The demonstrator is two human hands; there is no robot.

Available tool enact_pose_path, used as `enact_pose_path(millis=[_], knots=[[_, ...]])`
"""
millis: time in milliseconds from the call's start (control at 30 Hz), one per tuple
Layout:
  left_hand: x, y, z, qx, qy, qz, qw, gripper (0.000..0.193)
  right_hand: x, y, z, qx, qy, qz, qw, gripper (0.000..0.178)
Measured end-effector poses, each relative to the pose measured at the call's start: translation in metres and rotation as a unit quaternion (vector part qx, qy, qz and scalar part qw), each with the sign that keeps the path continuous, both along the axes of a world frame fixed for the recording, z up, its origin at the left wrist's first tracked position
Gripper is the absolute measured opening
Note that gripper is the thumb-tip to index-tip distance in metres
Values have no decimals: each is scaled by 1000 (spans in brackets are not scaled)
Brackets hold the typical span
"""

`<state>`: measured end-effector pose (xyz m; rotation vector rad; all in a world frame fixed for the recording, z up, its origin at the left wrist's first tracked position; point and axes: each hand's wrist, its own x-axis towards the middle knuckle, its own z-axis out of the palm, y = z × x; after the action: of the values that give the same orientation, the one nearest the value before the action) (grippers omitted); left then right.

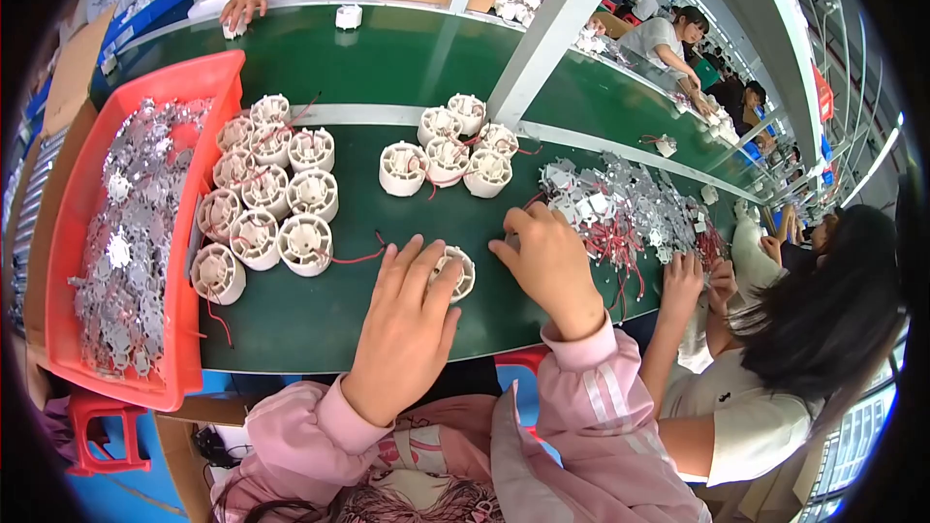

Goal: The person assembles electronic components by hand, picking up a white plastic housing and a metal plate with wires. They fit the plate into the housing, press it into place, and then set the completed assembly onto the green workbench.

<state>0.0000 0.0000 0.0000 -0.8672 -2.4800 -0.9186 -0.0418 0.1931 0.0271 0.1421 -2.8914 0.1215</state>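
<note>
Bin (184, 329) left of housings (264, 191)

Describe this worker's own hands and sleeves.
The left hand and right hand wear no gloves. The left sleeve and right sleeve are long, loose and pink with gathered cuffs; pale stripes mark the right one.

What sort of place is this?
Most likely a factory assembly line: a long green work surface, groups of matching white round parts, and a red bin of loose metal pieces.

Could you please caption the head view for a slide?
Left hand at a white round housing; right hand beside it, near loose metal pieces.
</note>
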Motion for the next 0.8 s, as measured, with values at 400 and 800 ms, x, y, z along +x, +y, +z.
enact_pose_path(millis=[400,800], knots=[[23,-3,42,215,-107,-40,970,33,26,-6,5,-127,74,118,982,27],[30,-1,46,190,-147,-101,965,30,38,3,1,-131,21,93,987,25]])
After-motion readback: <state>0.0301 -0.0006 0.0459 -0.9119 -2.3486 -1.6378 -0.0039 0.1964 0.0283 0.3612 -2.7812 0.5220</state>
